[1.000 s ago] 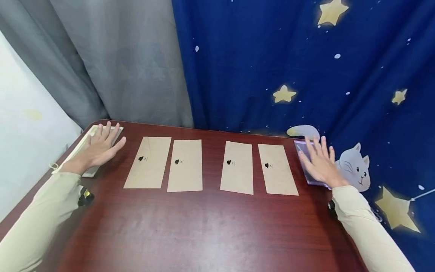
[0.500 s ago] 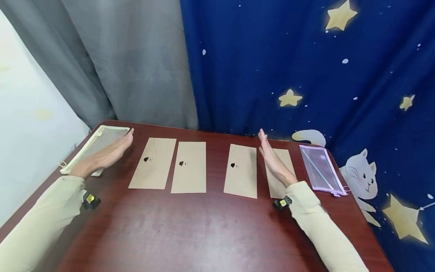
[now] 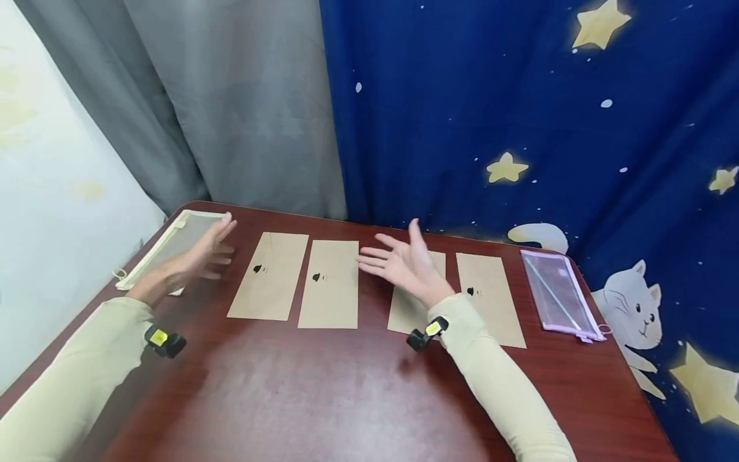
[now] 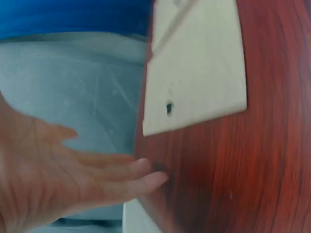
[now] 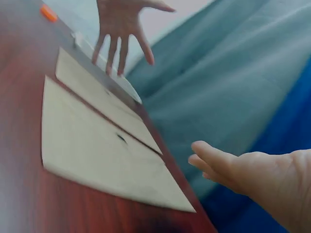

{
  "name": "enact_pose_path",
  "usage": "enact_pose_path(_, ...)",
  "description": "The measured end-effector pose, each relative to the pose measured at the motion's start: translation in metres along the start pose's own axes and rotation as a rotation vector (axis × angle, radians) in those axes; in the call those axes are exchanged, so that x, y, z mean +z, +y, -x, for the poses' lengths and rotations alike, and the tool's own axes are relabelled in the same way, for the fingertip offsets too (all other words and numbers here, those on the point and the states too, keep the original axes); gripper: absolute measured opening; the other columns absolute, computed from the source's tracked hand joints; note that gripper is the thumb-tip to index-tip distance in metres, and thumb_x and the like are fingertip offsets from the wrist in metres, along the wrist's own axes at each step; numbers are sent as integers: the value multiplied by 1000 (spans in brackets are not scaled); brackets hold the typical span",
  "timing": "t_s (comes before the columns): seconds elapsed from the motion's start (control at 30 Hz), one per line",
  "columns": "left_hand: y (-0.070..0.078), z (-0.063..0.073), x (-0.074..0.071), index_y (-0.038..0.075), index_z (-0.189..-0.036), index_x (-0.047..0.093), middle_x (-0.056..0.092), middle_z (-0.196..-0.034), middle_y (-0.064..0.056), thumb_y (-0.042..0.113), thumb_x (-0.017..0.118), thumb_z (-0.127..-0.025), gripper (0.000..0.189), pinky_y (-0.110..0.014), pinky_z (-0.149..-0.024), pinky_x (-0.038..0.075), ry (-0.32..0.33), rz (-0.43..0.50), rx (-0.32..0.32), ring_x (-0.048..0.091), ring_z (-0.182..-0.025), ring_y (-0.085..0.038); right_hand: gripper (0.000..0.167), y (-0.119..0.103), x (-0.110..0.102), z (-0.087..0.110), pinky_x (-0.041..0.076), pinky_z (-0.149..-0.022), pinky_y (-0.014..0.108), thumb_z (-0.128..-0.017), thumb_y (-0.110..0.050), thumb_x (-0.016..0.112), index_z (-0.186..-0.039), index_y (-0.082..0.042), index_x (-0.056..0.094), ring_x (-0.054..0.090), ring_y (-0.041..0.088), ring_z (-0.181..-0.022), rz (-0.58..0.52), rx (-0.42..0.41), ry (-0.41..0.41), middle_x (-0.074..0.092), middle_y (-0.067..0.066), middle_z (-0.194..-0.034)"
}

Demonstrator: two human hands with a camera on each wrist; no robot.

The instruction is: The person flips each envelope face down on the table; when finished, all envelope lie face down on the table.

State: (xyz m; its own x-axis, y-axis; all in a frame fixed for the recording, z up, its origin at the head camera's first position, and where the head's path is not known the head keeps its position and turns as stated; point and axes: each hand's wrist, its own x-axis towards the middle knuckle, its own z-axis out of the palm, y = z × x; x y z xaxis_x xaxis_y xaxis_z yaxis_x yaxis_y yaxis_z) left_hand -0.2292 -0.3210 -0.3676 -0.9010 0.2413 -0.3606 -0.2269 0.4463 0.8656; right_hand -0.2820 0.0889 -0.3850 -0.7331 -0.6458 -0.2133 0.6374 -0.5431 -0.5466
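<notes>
My left hand (image 3: 199, 260), fingers spread and slightly blurred, is raised over the cream-edged mesh zip pouch (image 3: 156, 255) at the table's left end, partly hiding it. My right hand (image 3: 407, 264) is turned palm up with its fingers extended. In the head view it overlaps one beige paper rectangle (image 3: 407, 314) with a small hat print. Neither hand holds anything. Left of it lie two similar beige sheets (image 3: 331, 301) (image 3: 268, 298), and one more sheet (image 3: 491, 314) lies to its right. In the right wrist view, both the right hand (image 5: 257, 174) and the left hand (image 5: 121, 19) appear.
A purple-edged mesh zip pouch (image 3: 560, 292) with a thin pale stick-like line across it lies at the right end of the dark red table (image 3: 323, 391). Behind the table hang a grey curtain (image 3: 260, 115) and a blue starry one (image 3: 427, 128). A white wall (image 3: 69, 212) borders the left.
My right hand has swept left from over the purple pouch to the middle sheets, turning palm up. My left hand has rotated from palm down to sideways near the cream pouch.
</notes>
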Motion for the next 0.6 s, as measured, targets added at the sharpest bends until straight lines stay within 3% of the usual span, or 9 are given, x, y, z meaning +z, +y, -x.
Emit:
enact_pose_path(0.1,0,3,-4,27,-158,-20,1,-162,-40,89,2,-85,99,-72,-117,26,-34,199,-78,9,-150,-57,108,16,11,-20,11,-130,54,-89,-85,28,-163,-12,-1,3,47,-156,-36,93,-31,-3,26,-168)
enact_pose_path(0.27,-2,1,-8,20,-160,-17,-1,-164,-36,98,7,-76,117,-58,-121,31,-96,471,-207,8,-154,-47,110,37,24,-48,13,-129,56,-89,-85,29,-163,-10,-4,8,48,-155,-26,193,-26,0,27,-167)
enact_pose_path(0.4,-3,-5,-8,11,-161,-11,0,-165,-33,100,11,-74,127,-52,-123,31,-99,561,-254,13,-153,-43,112,48,33,-67,12,-129,55,-89,-85,28,-162,-5,-2,9,48,-155,-2,235,18,3,29,-167)
enact_pose_path(0.6,-1,-13,-5,3,-161,-3,7,-165,-33,100,11,-75,131,-50,-125,29,-41,557,-295,23,-150,-41,111,59,44,-83,16,-129,53,-92,-83,24,-160,1,-1,11,46,-155,58,285,117,5,30,-166)
